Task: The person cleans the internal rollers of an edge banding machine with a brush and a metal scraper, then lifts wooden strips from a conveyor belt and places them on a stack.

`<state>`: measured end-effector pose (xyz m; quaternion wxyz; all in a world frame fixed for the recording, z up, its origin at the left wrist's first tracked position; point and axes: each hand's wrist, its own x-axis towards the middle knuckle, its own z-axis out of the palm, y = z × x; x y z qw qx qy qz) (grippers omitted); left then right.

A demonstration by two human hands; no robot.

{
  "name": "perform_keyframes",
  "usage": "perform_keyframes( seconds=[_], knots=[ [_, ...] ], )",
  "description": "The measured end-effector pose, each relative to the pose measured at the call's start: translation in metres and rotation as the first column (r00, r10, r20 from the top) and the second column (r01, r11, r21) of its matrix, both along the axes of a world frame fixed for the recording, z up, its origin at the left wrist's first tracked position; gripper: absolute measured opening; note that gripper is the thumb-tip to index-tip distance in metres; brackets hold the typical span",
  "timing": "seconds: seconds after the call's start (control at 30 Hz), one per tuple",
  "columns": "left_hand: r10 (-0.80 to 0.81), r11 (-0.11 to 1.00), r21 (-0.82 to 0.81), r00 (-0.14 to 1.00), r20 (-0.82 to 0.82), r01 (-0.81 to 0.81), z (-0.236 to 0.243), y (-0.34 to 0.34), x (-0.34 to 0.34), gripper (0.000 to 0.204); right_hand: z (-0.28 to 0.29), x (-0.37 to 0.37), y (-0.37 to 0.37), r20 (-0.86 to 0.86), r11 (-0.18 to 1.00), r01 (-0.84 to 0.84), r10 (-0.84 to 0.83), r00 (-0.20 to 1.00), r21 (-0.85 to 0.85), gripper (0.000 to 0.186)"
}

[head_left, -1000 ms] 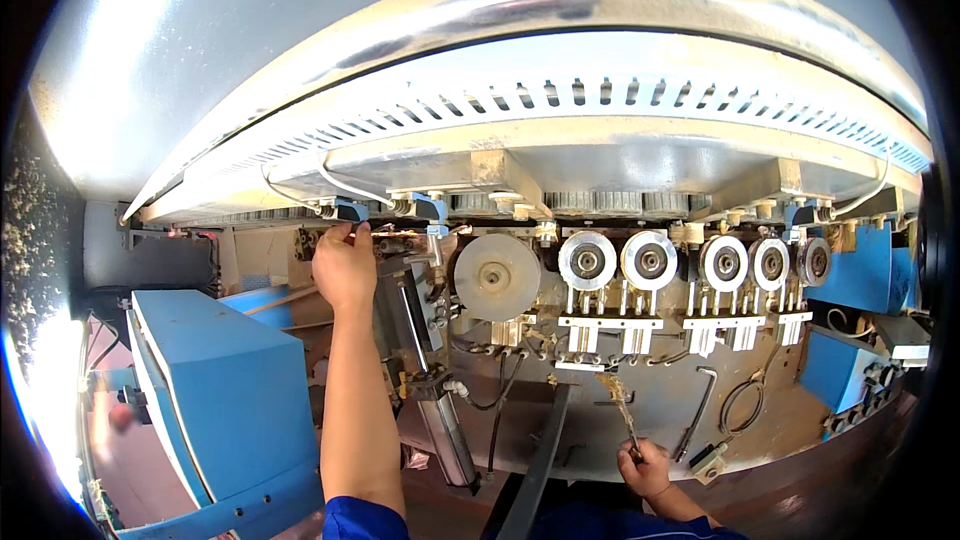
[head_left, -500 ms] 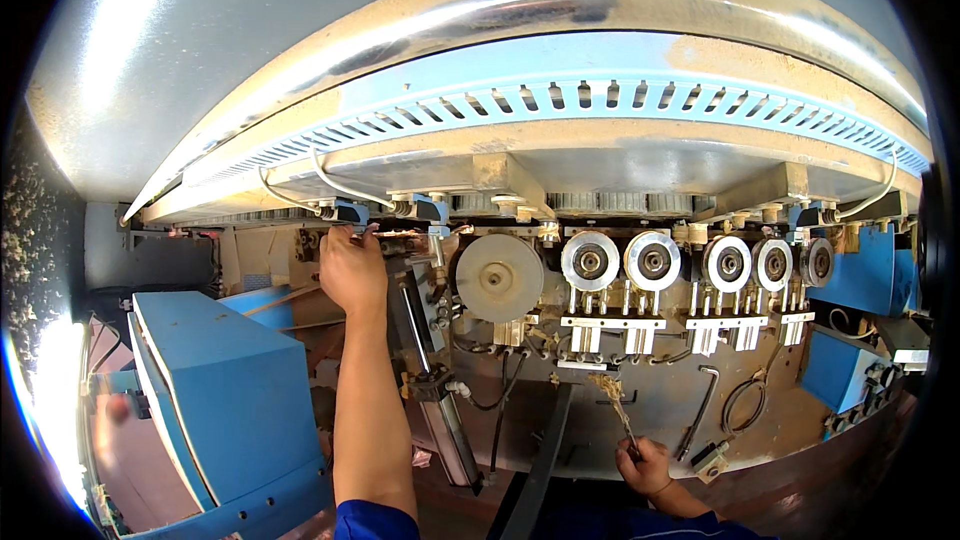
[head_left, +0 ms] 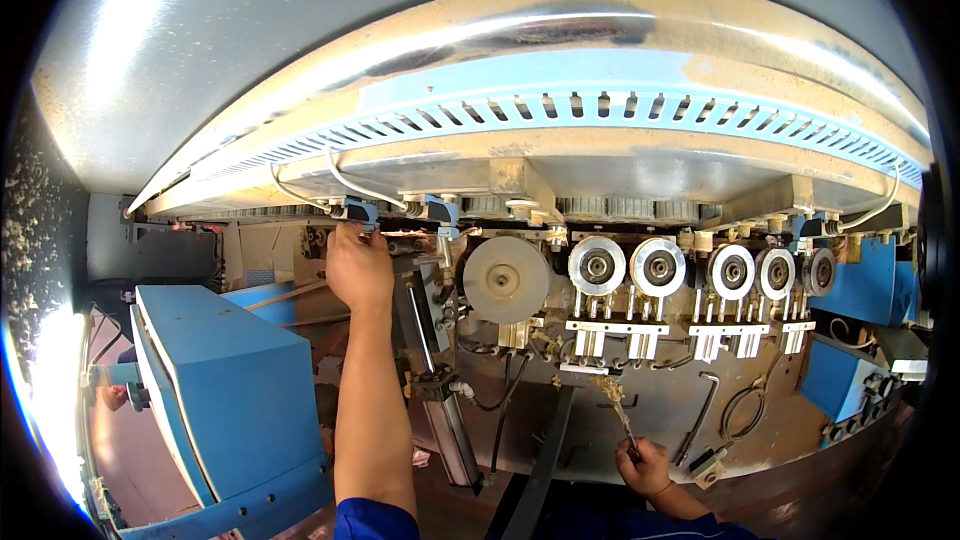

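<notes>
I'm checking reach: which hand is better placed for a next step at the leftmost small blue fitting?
Probably the left hand: it's beside the blue fitting; the right hand holds a brush-like tool.

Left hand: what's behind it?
A blue block shows just above the left hand in the picture. The hand covers whatever lies directly behind it, and I can't tell whether it grips anything.

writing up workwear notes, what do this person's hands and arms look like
The left hand and right hand wear no gloves. A deep blue sleeve ends on the left forearm. The right wrist shows a thin line, perhaps a band.
</notes>
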<state>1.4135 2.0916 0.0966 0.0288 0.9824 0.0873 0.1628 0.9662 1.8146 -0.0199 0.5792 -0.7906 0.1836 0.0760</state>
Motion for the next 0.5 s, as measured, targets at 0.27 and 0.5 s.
perform_keyframes(
  seconds=[0.27,0.5],
  knots=[
    [-0.021,0.987,-0.161,1.000,0.018,0.023,0.002,0.008,-0.006,0.029,-0.002,0.000,-0.002,-0.007,1.000,-0.015,0.015,1.000,0.018,0.010],
    [-0.264,0.821,-0.473,0.948,0.178,0.318,0.027,-0.028,-0.138,0.017,-0.015,-0.011,-0.001,-0.057,0.999,-0.003,0.004,0.998,0.034,0.011]
  ],
)
